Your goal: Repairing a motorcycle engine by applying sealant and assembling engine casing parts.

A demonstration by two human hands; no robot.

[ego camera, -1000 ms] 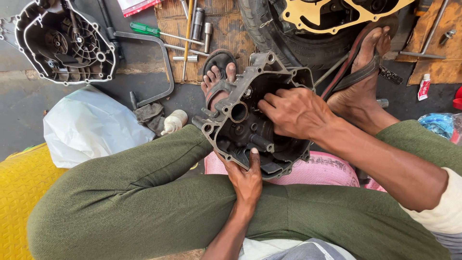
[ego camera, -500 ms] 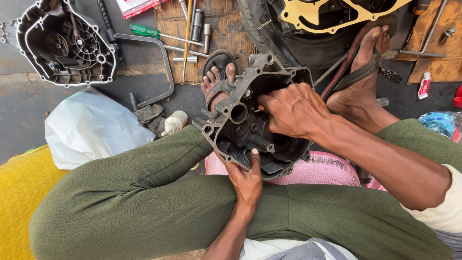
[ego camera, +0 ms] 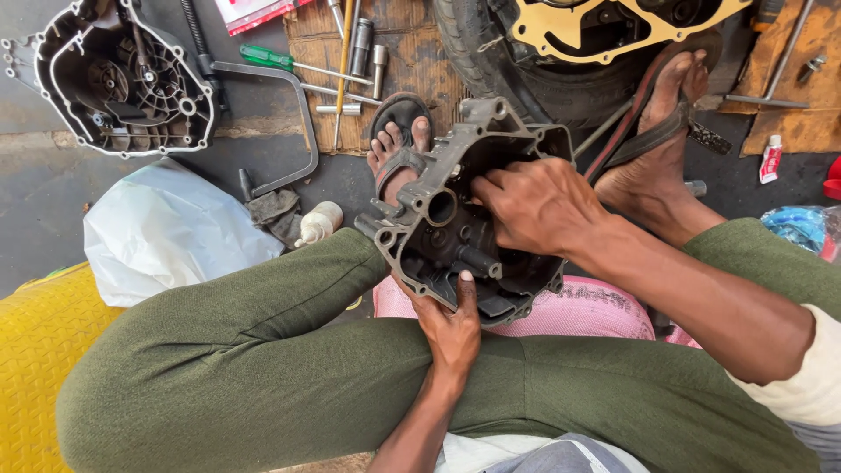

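From the head camera, a person sits on the floor with legs in green trousers drawn up, and a dark, greasy engine casing [ego camera: 464, 219] stands tilted between the knees, its open side turned up. The left hand [ego camera: 451, 324] closes its grip on the casing's near rim from below, thumb pressed over the edge and pointing into the hollow. The right hand [ego camera: 539, 206] lies over the casing's far right side with fingers curled down into the cavity; what they touch inside is hidden, and whether they pinch anything cannot be told. Under the casing, just beneath the left hand, lies a pink cloth [ego camera: 596, 311]. Beyond the right hand a tyre [ego camera: 534, 74] rests with a tan gasket [ego camera: 613, 26] on top of it. Left of the left hand sit a small white bottle [ego camera: 320, 222] and a white plastic bag [ego camera: 166, 232]. Farther left and away lies a second casing half [ego camera: 123, 79], with a green-handled screwdriver [ego camera: 267, 58] on brown cardboard [ego camera: 403, 35] nearby.
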